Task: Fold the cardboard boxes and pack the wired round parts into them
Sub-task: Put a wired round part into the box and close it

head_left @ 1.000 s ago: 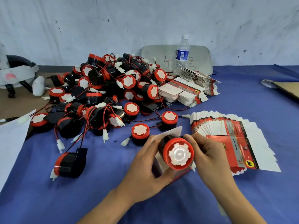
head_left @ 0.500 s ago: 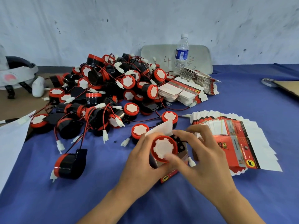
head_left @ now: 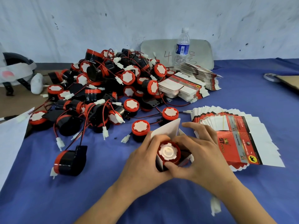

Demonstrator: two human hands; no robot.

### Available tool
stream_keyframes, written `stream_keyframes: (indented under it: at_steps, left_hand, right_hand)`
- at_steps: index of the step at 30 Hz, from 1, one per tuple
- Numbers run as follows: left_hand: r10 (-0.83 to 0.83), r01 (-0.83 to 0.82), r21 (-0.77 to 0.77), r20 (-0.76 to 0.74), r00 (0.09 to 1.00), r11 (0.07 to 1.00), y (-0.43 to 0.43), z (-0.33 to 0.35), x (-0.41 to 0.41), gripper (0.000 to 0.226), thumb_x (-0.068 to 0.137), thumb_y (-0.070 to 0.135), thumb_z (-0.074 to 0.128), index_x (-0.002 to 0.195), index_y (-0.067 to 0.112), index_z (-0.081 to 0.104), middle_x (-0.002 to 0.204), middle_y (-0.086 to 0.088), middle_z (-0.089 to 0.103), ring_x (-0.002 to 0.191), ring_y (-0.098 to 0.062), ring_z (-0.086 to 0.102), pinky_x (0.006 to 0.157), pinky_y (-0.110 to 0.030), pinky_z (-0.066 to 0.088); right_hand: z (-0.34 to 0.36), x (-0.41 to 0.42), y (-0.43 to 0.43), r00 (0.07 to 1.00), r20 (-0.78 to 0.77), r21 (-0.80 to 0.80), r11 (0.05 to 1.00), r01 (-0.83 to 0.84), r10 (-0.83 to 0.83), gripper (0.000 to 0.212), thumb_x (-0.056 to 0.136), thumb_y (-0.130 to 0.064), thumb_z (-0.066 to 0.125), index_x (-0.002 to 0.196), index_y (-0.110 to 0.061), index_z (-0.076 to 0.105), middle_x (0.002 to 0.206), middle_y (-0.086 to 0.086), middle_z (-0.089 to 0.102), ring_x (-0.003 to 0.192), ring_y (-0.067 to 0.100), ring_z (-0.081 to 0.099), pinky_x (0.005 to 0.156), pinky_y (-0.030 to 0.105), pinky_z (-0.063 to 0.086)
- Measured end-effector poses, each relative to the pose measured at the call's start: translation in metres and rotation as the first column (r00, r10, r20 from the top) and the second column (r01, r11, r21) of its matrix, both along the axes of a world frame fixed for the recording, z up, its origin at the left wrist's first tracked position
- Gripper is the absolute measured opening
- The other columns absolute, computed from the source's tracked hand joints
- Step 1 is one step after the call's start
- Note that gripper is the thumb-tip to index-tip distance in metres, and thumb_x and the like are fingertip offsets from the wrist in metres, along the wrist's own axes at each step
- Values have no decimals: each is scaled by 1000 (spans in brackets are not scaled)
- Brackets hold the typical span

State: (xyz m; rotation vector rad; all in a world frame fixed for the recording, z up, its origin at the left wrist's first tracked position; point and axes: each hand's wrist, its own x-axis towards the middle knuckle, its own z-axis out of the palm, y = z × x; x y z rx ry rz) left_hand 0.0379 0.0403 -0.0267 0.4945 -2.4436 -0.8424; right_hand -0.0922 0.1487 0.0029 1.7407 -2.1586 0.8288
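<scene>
A round red-and-black part (head_left: 169,152) with a white toothed cap sits in the open mouth of a small cardboard box (head_left: 166,130), whose white flap stands up behind it. My left hand (head_left: 144,160) grips the box from the left. My right hand (head_left: 199,154) wraps the box's right side, thumb pressing the part's front rim. A big heap of the same wired parts (head_left: 105,88) lies behind and to the left. Flat unfolded boxes (head_left: 239,139) are fanned out just right of my hands.
More flat boxes (head_left: 186,88) are stacked behind the heap, next to a water bottle (head_left: 182,47) and a grey board (head_left: 202,52). One loose part (head_left: 69,160) lies at the left on the blue cloth. White paper (head_left: 9,139) covers the left edge.
The part went from held up in front of the box to sitting down inside its open mouth. Both hands closed in around the box and lowered it toward the cloth.
</scene>
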Motion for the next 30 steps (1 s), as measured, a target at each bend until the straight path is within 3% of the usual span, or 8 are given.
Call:
stream_keyframes:
  at_steps: [4, 7, 10, 13, 18, 22, 24, 30]
  left_hand:
    - [-49, 50, -18, 40, 998, 999, 2, 1, 1, 53, 70, 60, 57, 116, 45, 35, 123, 26, 41, 103, 0, 52, 80, -30, 53]
    - [-13, 18, -48, 100, 995, 999, 0, 3, 2, 46, 64, 72, 52, 97, 43, 36, 108, 26, 40, 88, -4, 51, 71, -28, 52]
    - [-6, 13, -84, 86, 996, 996, -3, 7, 3, 51, 59, 76, 58, 84, 35, 39, 99, 31, 42, 84, -5, 50, 66, -24, 49]
    - [-15, 19, -64, 52, 999, 998, -5, 11, 5, 51, 58, 76, 63, 78, 32, 46, 94, 29, 48, 81, -5, 51, 64, -26, 49]
    - [38, -38, 3, 38, 999, 999, -5, 13, 5, 52, 55, 82, 57, 58, 30, 49, 85, 14, 56, 78, -9, 53, 63, -35, 50]
    - [54, -56, 40, 45, 998, 998, -4, 13, 2, 60, 57, 82, 56, 59, 22, 53, 83, 5, 60, 73, -13, 55, 61, -42, 50]
    - [54, -56, 58, 35, 998, 997, -5, 12, 2, 62, 58, 81, 57, 60, 19, 54, 81, 3, 59, 72, -15, 54, 61, -44, 49]
    - [63, -65, 53, 38, 997, 996, -3, 11, 2, 62, 60, 81, 56, 60, 19, 53, 77, 6, 55, 71, -14, 53, 59, -42, 50]
  right_hand:
    - [-2, -4, 0, 991, 119, 125, 989, -79, 64, 48, 71, -59, 51, 98, -24, 71, 97, -13, 68, 131, 4, 26, 113, 29, 10]
    - [0, -9, 0, 980, 178, 288, 948, -136, 86, 43, 79, -63, 52, 110, -36, 67, 119, -22, 59, 134, -2, 18, 117, 31, 2]
    - [2, -13, 0, 982, 145, 354, 921, -164, 119, 43, 85, -60, 50, 121, -41, 62, 124, -29, 54, 125, -3, 28, 114, 26, 12]
    - [11, -12, 3, 925, 304, 209, 931, -298, 228, 26, 93, -37, 58, 115, -30, 69, 117, -22, 64, 112, -6, 51, 99, 21, 40]
    - [25, -28, 21, 889, 397, -120, 974, -194, 226, 45, 78, -1, 46, 101, -28, 73, 110, -19, 68, 103, 0, 62, 83, 15, 48]
    - [25, -34, 25, 892, 406, 72, 967, -246, 196, 43, 80, -10, 69, 96, -49, 65, 92, -15, 52, 68, 14, 51, 58, 18, 40]
    - [23, -32, 23, 913, 358, 144, 955, -261, 196, 39, 78, -23, 79, 73, -54, 56, 80, -14, 49, 62, 10, 46, 55, 13, 34]
    - [21, -13, 13, 967, 233, -154, 986, -65, 100, 35, 87, -29, 68, 61, -30, 45, 53, -18, 46, 51, 5, 46, 48, 9, 34]
